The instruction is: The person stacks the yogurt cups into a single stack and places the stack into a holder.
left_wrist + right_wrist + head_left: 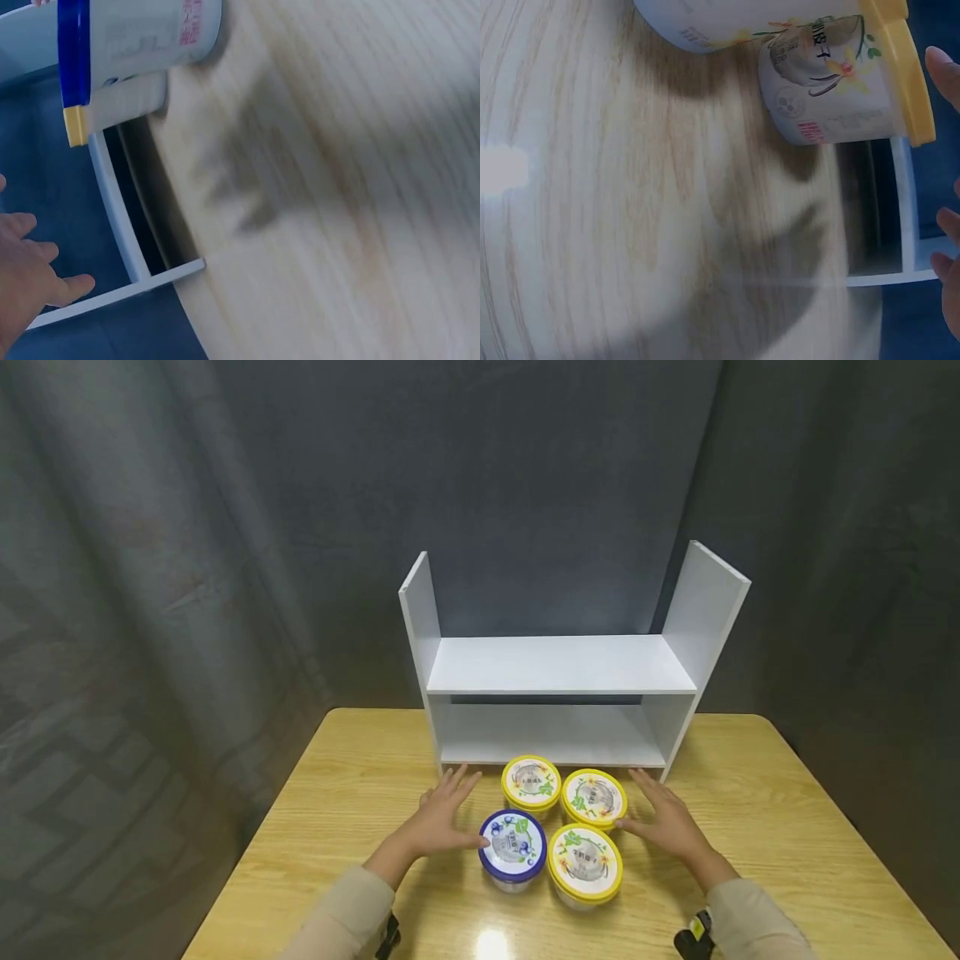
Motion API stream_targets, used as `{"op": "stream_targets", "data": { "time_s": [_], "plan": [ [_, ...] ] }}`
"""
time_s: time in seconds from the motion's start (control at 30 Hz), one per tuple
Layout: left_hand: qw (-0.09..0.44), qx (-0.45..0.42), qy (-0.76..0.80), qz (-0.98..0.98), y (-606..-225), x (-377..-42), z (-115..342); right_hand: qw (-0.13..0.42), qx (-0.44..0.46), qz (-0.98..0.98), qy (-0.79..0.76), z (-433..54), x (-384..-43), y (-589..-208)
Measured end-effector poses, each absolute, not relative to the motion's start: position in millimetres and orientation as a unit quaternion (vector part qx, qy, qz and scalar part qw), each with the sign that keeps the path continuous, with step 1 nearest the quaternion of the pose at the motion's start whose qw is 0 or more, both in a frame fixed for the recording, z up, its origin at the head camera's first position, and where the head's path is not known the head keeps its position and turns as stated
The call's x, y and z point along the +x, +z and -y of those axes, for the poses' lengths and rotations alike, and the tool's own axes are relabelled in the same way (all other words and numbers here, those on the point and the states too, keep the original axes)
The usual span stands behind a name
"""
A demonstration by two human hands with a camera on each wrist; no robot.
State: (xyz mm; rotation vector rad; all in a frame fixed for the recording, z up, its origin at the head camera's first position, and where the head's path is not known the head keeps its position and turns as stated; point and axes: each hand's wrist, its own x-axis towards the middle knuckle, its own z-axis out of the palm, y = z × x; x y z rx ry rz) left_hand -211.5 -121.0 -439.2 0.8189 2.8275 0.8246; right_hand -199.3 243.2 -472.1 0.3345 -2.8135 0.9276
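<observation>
Several round lidded tubs stand grouped on the table before a white shelf. One has a blue lid (513, 845); a yellow-lidded tub (584, 863) stands to its right. Farther back are two more yellow-lidded tubs, a left one (531, 782) and a right one (595, 798). My left hand (441, 821) is spread at the group's left, its thumb tip right at the blue lid's edge. On the other side my right hand (669, 823) spreads its fingers, thumb tip close to the back right tub's rim. Neither hand grips anything.
The white two-tier shelf (562, 664) stands at the table's back, with upright side panels. Its lower board (551, 735) lies just behind the tubs. Dark grey curtains (525, 485) hang around the wooden table (750, 827).
</observation>
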Motion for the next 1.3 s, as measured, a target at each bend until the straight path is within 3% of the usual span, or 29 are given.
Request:
{"op": "stream_targets", "data": {
  "time_s": [0.43,1.03,1.3],
  "plan": [
    [0.084,0.280,0.331,-0.897,-461.8,-198.2,107.5,0.043,0.100,0.924,0.367,-232.9,-200.0,-480.3],
    [0.093,0.297,0.391,-0.866,-480.2,-195.5,98.0,-0.018,0.057,0.900,0.432,-230.2,-203.6,-490.6],
    [0.098,0.291,0.417,-0.855,-487.8,-195.4,95.6,-0.013,0.059,0.887,0.458,-229.5,-206.0,-497.1]
  ]
}}
